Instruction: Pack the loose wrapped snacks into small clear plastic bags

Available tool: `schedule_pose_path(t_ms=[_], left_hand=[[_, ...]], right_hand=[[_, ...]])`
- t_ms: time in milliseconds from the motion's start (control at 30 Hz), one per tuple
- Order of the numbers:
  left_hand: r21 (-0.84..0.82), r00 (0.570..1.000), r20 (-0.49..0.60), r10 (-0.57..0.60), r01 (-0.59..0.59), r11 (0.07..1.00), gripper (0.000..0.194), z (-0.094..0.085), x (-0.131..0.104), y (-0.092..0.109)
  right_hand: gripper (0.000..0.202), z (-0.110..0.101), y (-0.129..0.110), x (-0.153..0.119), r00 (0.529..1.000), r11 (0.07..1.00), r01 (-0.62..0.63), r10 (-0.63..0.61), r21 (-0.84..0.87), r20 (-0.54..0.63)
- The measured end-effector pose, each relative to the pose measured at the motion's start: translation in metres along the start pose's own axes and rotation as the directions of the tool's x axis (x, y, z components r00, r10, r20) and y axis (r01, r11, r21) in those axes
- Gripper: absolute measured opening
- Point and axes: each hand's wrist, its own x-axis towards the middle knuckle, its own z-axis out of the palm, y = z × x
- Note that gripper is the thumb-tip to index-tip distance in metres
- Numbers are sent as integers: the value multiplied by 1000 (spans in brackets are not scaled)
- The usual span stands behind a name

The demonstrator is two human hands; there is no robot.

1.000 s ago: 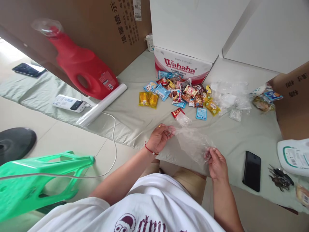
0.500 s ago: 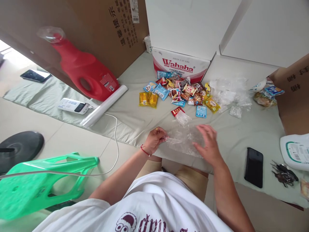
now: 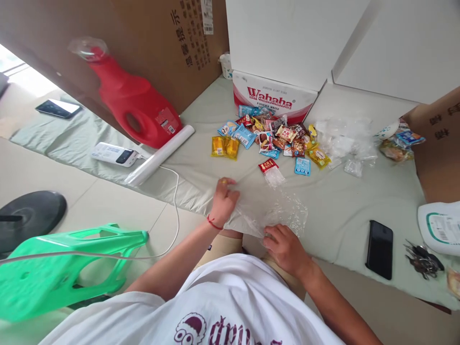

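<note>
A clear plastic bag (image 3: 287, 208) lies spread along the front edge of the cloth. My right hand (image 3: 287, 247) has its fingers closed on the bag's near edge. At the left side of the bag, my left hand (image 3: 224, 203) has thumb and fingers apart, close to the film. Just beyond the bag is a red-topped clear packet (image 3: 272, 172). A pile of wrapped snacks (image 3: 278, 134) sits farther back, with a yellow packet (image 3: 225, 147) at its left and a small blue packet (image 3: 302, 166) in front.
Crumpled clear bags (image 3: 345, 139) lie right of the snacks. A Wahaha box (image 3: 273, 96) stands behind. Left are a plastic-film roll (image 3: 161, 155), red jug (image 3: 143, 112), power bank (image 3: 114, 154) and green stool (image 3: 72, 268). Right are a black phone (image 3: 380, 249) and keys (image 3: 424, 259).
My right hand has moved down and left to the bag's near edge and closed on it. My left hand has shifted slightly left, its fingers loosening from the bag. The view has shifted a little.
</note>
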Motion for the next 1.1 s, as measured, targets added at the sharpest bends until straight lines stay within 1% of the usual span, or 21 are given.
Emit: schedule_pose_path(t_ms=[33, 67, 100, 133, 200, 233, 267, 300, 367, 433, 467, 533, 600, 667, 733, 800, 833, 900, 967, 1033, 1100], left_hand=[[156, 986, -8, 167, -164, 974, 26, 5, 3, 10], [292, 951, 45, 306, -306, 906, 31, 14, 5, 20], [387, 908, 143, 393, -417, 823, 37, 24, 7, 30], [441, 862, 268, 430, -507, 741, 44, 36, 10, 37], [468, 769, 509, 387, -625, 625, 58, 62, 14, 43], [478, 750, 581, 315, -628, 614, 61, 74, 17, 42], [493, 746, 627, 226, -604, 627, 58, 84, 20, 38], [508, 746, 650, 142, -566, 649, 48, 90, 23, 32], [523, 742, 670, 32, -502, 689, 23, 93, 27, 19], [513, 734, 679, 12, -487, 707, 27, 84, 30, 8], [501, 747, 664, 28, -472, 726, 31, 77, 30, 5], [459, 822, 565, 70, -383, 801, 33, 60, 29, 1], [392, 915, 393, 87, -253, 884, 33, 44, 25, -1], [353, 968, 243, 67, -152, 923, 35, 31, 19, -4], [359, 987, 155, 38, -92, 929, 37, 21, 12, -9], [371, 994, 107, 18, -57, 927, 36, 16, 5, -14], [374, 995, 97, 11, -47, 926, 35, 14, 2, -16], [373, 996, 93, 5, -40, 927, 33, 14, -3, -18], [358, 995, 100, 3, -39, 933, 33, 16, -8, -18], [320, 994, 110, 8, -43, 946, 33, 18, -11, -16], [287, 994, 108, 17, -48, 957, 34, 17, -13, -16]], right_hand=[[14, 6, -2, -3, 1000, 1000, -5, 5, -8, 0], [13, 11, -4, -5, 1000, 1000, -13, 13, -15, -4], [13, 15, -4, -6, 1000, 1000, -20, 20, -22, -8], [14, 18, -5, -7, 1000, 999, -24, 24, -27, -16], [15, 22, -5, -11, 999, 999, -27, 26, -30, -24], [16, 23, -5, -14, 999, 999, -32, 31, -31, -22], [17, 22, -6, -19, 999, 999, -42, 42, -34, -16], [17, 21, -6, -24, 998, 997, -61, 60, -39, -8], [19, 19, -7, -38, 993, 991, -121, 121, -51, 0], [22, 17, -7, -53, 981, 980, -193, 192, -45, -27], [22, 17, -7, -61, 973, 973, -229, 227, -33, -51], [22, 19, -5, -76, 949, 955, -296, 294, -5, -114], [23, 21, -2, -87, 920, 936, -352, 348, 13, -183], [25, 21, 1, -93, 902, 922, -385, 384, 34, -199], [24, 15, 5, -96, 897, 912, -396, 409, 105, -167], [24, 4, 11, -92, 868, 870, -431, 472, 239, -153], [25, -1, 15, -87, 829, 826, -473, 535, 307, -161], [29, -7, 27, -70, 709, 701, -580, 685, 415, -166], [40, -4, 41, -42, 603, 580, -662, 788, 474, -122], [57, 8, 57, -9, 555, 501, -701, 830, 507, -53], [59, 23, 70, 22, 519, 436, -723, 855, 536, 4]])
